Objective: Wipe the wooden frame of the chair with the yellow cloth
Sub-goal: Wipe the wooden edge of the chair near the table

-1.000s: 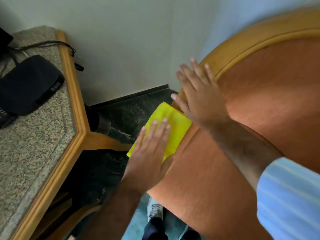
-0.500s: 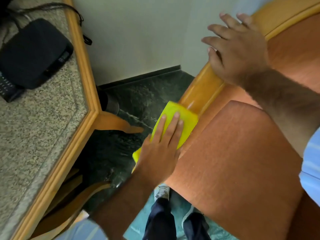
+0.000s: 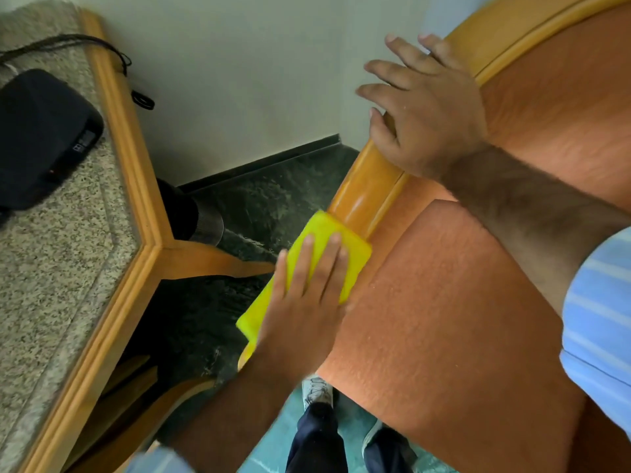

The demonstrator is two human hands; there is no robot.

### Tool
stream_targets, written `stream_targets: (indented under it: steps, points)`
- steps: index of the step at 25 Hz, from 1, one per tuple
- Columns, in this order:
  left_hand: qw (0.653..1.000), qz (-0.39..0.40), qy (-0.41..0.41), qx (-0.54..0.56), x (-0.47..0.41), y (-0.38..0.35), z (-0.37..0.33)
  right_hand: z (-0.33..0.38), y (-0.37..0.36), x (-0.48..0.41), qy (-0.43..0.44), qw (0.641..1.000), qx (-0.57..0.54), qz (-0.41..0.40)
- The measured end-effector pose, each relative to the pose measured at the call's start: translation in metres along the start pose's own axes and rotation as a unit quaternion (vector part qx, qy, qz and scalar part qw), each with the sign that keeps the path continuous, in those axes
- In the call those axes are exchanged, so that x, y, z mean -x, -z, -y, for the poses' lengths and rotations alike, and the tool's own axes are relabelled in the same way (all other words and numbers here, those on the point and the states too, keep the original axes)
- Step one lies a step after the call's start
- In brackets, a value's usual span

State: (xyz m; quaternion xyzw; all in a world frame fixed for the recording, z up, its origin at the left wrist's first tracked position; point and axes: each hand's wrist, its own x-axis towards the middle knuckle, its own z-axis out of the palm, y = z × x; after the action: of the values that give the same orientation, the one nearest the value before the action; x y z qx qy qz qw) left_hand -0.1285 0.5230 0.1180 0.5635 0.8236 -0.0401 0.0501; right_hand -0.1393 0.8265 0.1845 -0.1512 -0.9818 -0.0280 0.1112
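Note:
The chair's wooden frame (image 3: pixel 367 191) is a glossy honey-coloured rail that curves from the lower middle up to the top right, bordering orange upholstery (image 3: pixel 454 302). A folded yellow cloth (image 3: pixel 327 240) lies over the rail's lower stretch. My left hand (image 3: pixel 304 302) presses flat on the cloth, fingers stretched along it, covering its lower half. My right hand (image 3: pixel 426 110) rests higher up on the rail, fingers spread over its outer edge, thumb on the wood. The rail under the cloth and both hands is hidden.
A granite-topped table with a wooden edge (image 3: pixel 136 186) stands close on the left, carrying a black device (image 3: pixel 41 138) and a black cable (image 3: pixel 112 52). A wall (image 3: pixel 246 70) and dark floor (image 3: pixel 273 196) lie between table and chair. My shoes (image 3: pixel 317 390) stand below.
My left hand has slid the cloth down the rail towards me. My right hand has moved up the rail from the upholstery's edge. The view has shifted slightly.

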Motion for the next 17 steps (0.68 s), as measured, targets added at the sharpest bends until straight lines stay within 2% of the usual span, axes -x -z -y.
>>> stream_targets:
  steps: [3, 6, 8, 9, 10, 11, 12, 13, 14, 15, 16, 17]
  points:
    - [0.996, -0.059, 0.031, 0.055, -0.082, 0.018, -0.021, 0.001, -0.001, 0.004, 0.004, 1.0, 0.015, -0.003]
    - [0.994, -0.071, 0.029, 0.076, -0.091, 0.025, -0.025, -0.001, 0.003, 0.001, 0.015, 0.999, 0.004, 0.028]
    - [0.98, -0.087, 0.013, 0.181, -0.081, 0.03, -0.013, 0.006, 0.011, 0.008, -0.021, 0.997, -0.073, 0.026]
    - [0.957, -0.104, 0.016, 0.27, -0.081, 0.036, -0.004, 0.017, 0.014, 0.02, -0.069, 0.987, -0.145, -0.008]
    - [0.926, -0.128, 0.043, 0.352, -0.085, 0.043, 0.007, 0.031, 0.015, 0.04, -0.144, 0.96, -0.227, -0.076]
    - [0.896, -0.14, 0.089, 0.413, -0.091, 0.049, 0.018, 0.052, 0.015, 0.067, -0.244, 0.906, -0.311, -0.15]
    - [0.868, -0.123, 0.145, 0.459, -0.097, 0.056, 0.028, 0.079, 0.013, 0.096, -0.357, 0.828, -0.39, -0.187]
    - [0.847, -0.078, 0.191, 0.489, -0.104, 0.062, 0.036, 0.108, 0.014, 0.122, -0.469, 0.732, -0.466, -0.168]
    - [0.831, -0.02, 0.219, 0.51, -0.112, 0.068, 0.04, 0.138, 0.014, 0.142, -0.553, 0.635, -0.53, -0.101]
    - [0.822, 0.03, 0.227, 0.522, -0.119, 0.074, 0.042, 0.163, 0.012, 0.156, -0.595, 0.563, -0.573, -0.02]
    - [0.821, 0.06, 0.225, 0.521, -0.124, 0.078, 0.044, 0.184, 0.006, 0.167, -0.606, 0.52, -0.601, 0.036]
    - [0.825, 0.074, 0.225, 0.513, -0.127, 0.08, 0.046, 0.197, 0.003, 0.171, -0.607, 0.493, -0.621, 0.064]
